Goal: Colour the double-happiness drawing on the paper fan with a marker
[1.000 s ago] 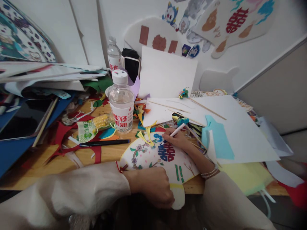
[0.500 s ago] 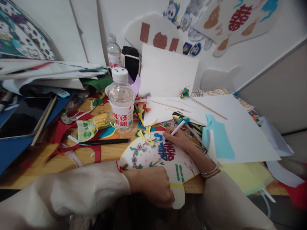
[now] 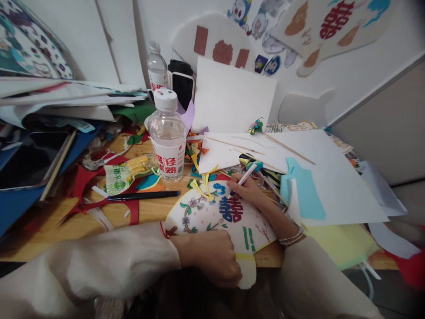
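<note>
A white paper fan (image 3: 212, 217) painted with flowers, blue swirls and a red-and-blue character lies on the wooden desk (image 3: 66, 230). My right hand (image 3: 247, 191) grips a white marker pen (image 3: 245, 176) with its tip on the fan near the character. My left hand (image 3: 212, 259) is a closed fist pressing on the fan's lower edge by its yellow handle (image 3: 247, 270). Cream sleeves cover both forearms, and a bracelet (image 3: 290, 239) sits on my right wrist.
A water bottle (image 3: 168, 135) stands behind the fan, a second bottle (image 3: 156, 71) further back. A black pen (image 3: 142, 195), a packaged corn cob (image 3: 128, 170) and coloured paper scraps lie left. White sheets (image 3: 318, 177) with thin sticks and a light blue cutout (image 3: 303, 190) lie right.
My right hand and the marker have shifted slightly up and right along the top of the character. My left fist has stayed put.
</note>
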{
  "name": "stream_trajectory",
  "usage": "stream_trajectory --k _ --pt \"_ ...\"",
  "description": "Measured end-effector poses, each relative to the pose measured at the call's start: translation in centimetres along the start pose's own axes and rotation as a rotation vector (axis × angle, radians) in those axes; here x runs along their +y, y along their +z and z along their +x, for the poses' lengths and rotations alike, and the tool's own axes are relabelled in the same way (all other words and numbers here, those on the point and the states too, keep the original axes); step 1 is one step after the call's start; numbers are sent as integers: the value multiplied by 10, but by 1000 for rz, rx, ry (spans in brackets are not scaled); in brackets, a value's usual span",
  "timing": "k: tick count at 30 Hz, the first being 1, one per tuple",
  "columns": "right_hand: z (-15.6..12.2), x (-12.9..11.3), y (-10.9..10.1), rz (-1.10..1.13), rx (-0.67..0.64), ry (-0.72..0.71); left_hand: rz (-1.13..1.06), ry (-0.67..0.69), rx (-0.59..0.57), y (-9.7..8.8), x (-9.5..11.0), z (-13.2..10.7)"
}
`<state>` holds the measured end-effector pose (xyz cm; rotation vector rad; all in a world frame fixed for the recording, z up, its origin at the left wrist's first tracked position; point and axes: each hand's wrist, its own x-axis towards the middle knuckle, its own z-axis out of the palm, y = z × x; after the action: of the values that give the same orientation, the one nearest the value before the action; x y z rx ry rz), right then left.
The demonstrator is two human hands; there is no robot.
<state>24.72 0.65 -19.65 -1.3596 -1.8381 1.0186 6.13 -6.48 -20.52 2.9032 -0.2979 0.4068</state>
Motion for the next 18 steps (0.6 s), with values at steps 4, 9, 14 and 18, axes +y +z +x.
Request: stream_trajectory --k 4,9,14,18 --pt "0 -2 0 15 1 8 -4 5 16 0 1 0" --pt "-1 -4 1 45 15 33 -4 3 19 1 0 0" --pt "-1 -6 1 62 16 57 -3 4 19 0 -1 0" --pt "-1 -7 0 60 17 68 -2 -10 -1 -2 0 0"
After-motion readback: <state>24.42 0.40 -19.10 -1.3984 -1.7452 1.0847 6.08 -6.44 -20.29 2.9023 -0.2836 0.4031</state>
